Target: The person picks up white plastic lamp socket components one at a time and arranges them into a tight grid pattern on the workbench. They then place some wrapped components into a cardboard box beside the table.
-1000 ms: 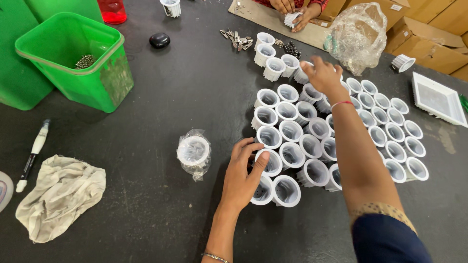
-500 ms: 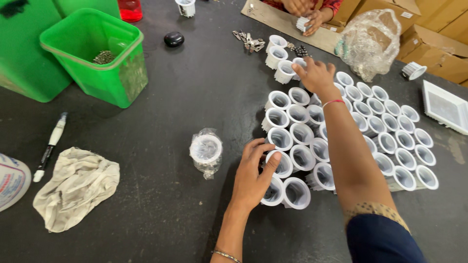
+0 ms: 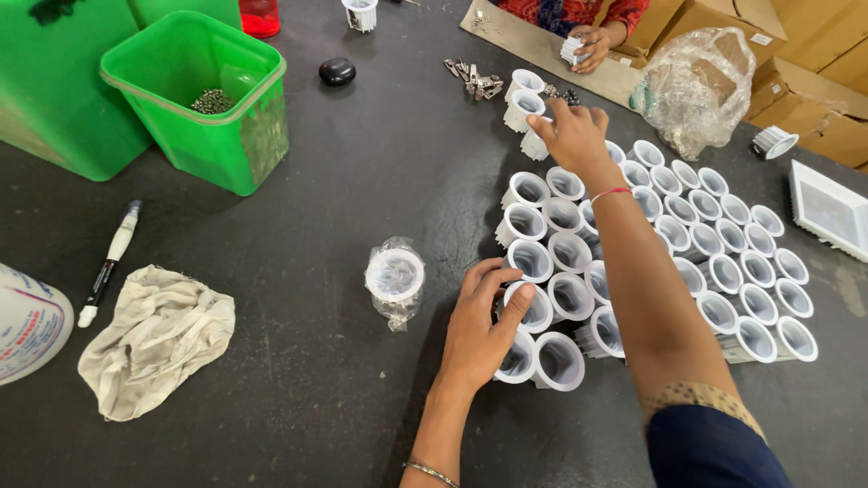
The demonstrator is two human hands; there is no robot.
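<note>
left hand – loosely open on white housings

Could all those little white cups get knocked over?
Maybe. The left hand presses on the near edge of the packed white cups, where two already lean outward, so a push might topple more. The right hand reaches across the rows, and its forearm could brush cups underneath. The plastic-wrapped cup stands alone close to the left hand and could be bumped.

Right hand hides its cup (grip unclear); white tub cut off
</note>
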